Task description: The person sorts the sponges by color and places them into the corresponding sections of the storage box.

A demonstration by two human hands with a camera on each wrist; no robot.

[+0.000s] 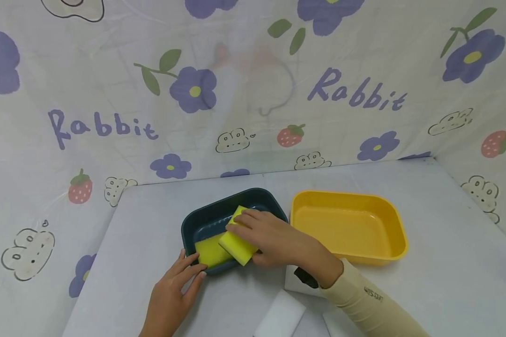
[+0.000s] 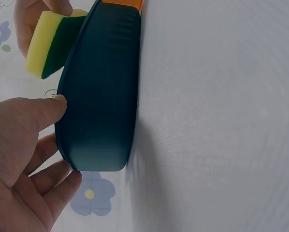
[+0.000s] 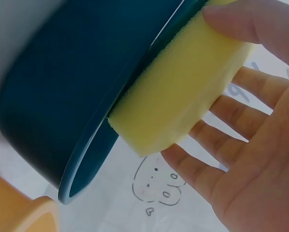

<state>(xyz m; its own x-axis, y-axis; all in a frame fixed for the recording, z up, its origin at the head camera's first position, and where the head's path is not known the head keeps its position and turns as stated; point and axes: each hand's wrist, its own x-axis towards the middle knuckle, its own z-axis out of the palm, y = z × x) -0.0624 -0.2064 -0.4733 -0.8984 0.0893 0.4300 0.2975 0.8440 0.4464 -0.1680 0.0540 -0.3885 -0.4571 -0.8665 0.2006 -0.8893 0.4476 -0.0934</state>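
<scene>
A dark teal tray (image 1: 208,227) stands on the white table. At its near left corner my left hand (image 1: 174,285) holds the rim, thumb (image 2: 52,108) on the near side and fingers round the end. Over the tray, my right hand (image 1: 278,236) grips a yellow sponge (image 1: 238,248) between thumb and fingers. That sponge is tilted, and its green scouring side (image 2: 62,46) faces the tray. Inside the tray lies another yellow sponge (image 1: 211,252), partly covered by the held one in the head view.
Close by on the right is a yellow tray (image 1: 341,229) with nothing in it. White blocks (image 1: 280,313) lie near the table's front, partly under my right forearm. A patterned cloth (image 1: 253,103) hangs behind the table.
</scene>
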